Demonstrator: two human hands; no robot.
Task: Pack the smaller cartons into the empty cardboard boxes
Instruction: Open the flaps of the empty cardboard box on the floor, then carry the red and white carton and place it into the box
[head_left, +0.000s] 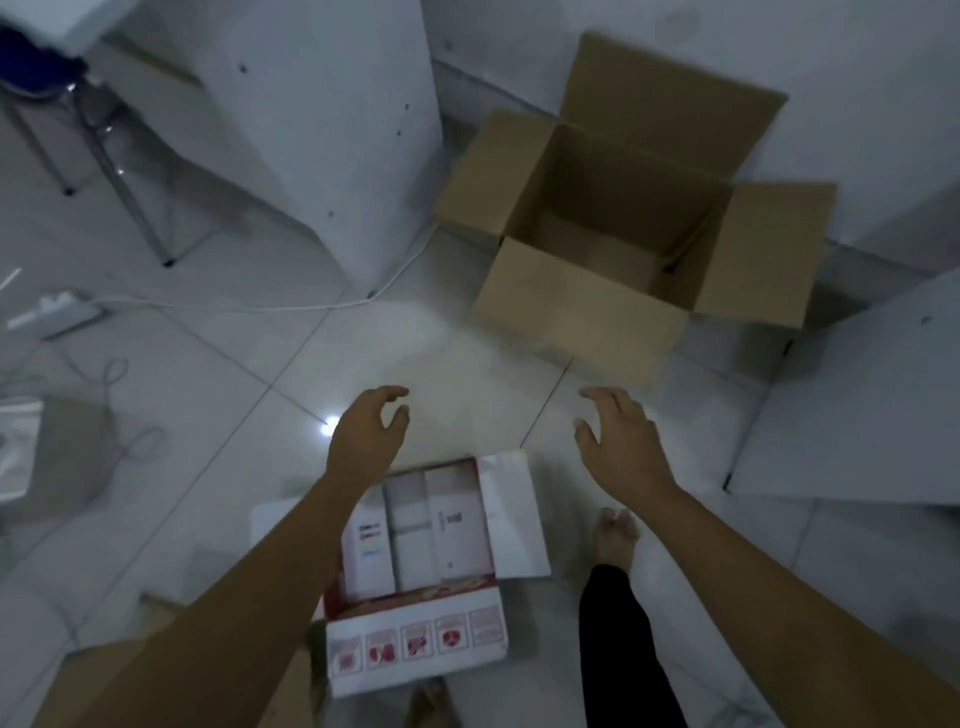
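While both arms stretch forward, the left hand (366, 436) and right hand (618, 441) hover empty, fingers curled loosely, above the floor (457, 358).

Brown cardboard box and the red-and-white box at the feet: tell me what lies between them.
Head view: bare tiled floor between the brown cardboard box and the red-and-white box; both open hands hover over it.

We see a pale tiled floor (208, 415) with a white pillar (332, 130) rising from it. A white cable (234, 306) runs from a power strip (57, 312) at left toward the pillar. Chair legs (119, 176) stand upper left. A white panel (857, 405) lies at right.
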